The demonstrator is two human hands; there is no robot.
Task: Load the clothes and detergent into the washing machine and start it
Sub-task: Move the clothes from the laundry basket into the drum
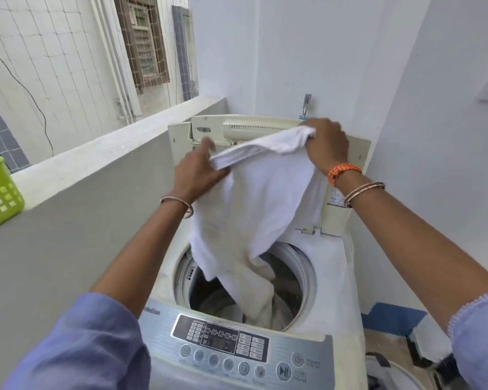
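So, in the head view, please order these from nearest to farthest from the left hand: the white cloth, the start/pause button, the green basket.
From the left hand:
1. White cloth: held in its grip, over the open drum.
2. Start/pause button: on the control panel, at the machine's front right.
3. Green basket: on the ledge, far left.

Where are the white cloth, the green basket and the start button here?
white cloth (pixel 254 204), head view, middle of the hanging fabric.
green basket (pixel 0 192), head view, its side wall.
start button (pixel 283 371), head view, the button's face.
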